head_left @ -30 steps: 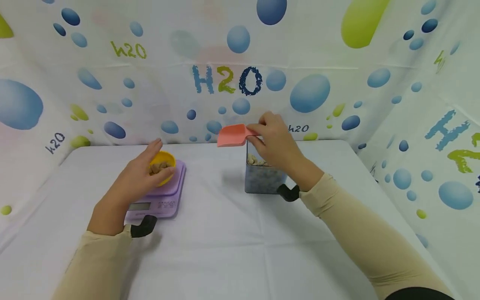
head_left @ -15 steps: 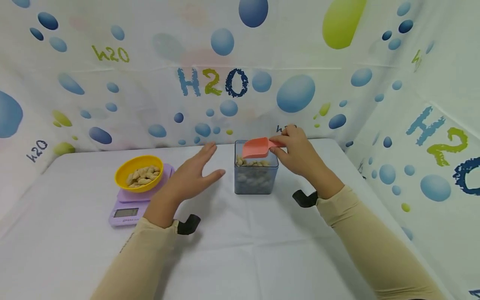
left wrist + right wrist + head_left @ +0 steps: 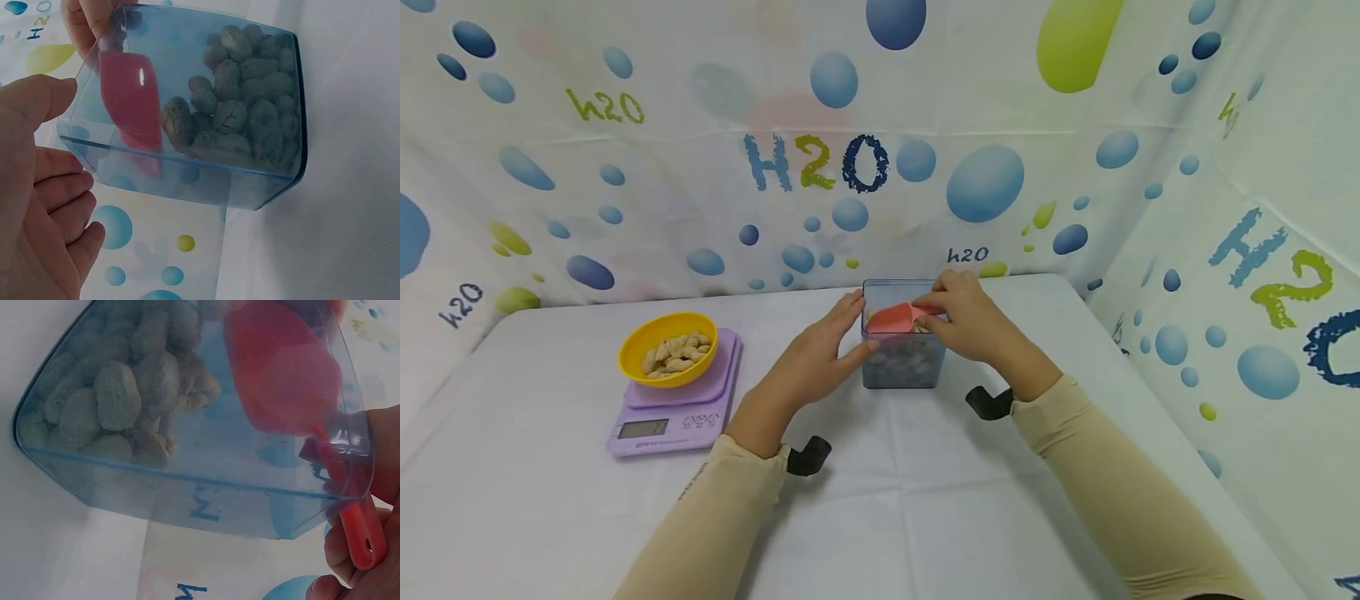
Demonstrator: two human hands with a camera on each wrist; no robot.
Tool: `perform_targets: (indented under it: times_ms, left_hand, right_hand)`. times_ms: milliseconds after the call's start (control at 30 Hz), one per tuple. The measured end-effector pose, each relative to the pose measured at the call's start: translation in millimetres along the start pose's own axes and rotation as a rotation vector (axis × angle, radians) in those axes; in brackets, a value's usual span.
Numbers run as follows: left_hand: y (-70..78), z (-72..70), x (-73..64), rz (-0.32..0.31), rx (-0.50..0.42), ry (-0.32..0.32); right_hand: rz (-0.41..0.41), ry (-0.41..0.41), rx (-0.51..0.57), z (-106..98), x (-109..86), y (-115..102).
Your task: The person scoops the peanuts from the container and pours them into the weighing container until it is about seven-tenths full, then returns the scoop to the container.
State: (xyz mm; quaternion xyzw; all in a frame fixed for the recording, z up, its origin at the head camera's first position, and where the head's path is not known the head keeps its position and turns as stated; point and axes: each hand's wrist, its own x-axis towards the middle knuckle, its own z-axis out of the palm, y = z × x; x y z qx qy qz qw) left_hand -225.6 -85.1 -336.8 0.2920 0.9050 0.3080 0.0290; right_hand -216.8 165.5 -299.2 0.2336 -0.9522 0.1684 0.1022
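My right hand (image 3: 973, 321) grips the handle of a coral-red scoop (image 3: 891, 318), its blade tilted down inside a clear bluish plastic container (image 3: 901, 371). Unshelled peanuts (image 3: 228, 115) fill the lower part of this container. In the right wrist view the scoop's blade (image 3: 278, 369) lies above the peanuts, and its handle passes over the rim between thumb and fingers. At the container's left side is my left hand (image 3: 808, 362), thumb and fingers spread and fairly straight by the rim. Whether its fingertips touch the wall is hard to tell.
On the left of the white-covered table (image 3: 850, 533) stands a purple kitchen scale (image 3: 703, 421). A yellow bowl (image 3: 673, 381) with several peanuts rests on it. A white sheet with blue and green drops hangs behind and to the right.
The left hand has moved right, from beside the yellow bowl to the container. The right hand has lowered the scoop from above the container's left edge into it. The head view has shifted.
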Motion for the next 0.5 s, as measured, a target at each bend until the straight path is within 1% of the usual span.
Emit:
perform_targets:
  times_ms: [233,333,400,500]
  left_hand:
    - [-0.1,0.9,-3.3,0.022,-0.018,0.019]
    - [1.1,1.7,-4.7,0.028,-0.024,0.02]
    - [2.0,2.3,-5.2,0.028,-0.023,0.017]
    - [3.9,2.7,-5.5,0.02,-0.023,0.006]
  right_hand:
    - [0.0,0.019,0.064,4.9,-0.8,-1.3]
    - [0.021,0.031,0.113,7.3,-4.2,0.3]
    - [0.046,0.061,0.162,9.8,-7.9,2.1]
    - [0.092,0.16,0.267,13.5,-15.7,4.4]
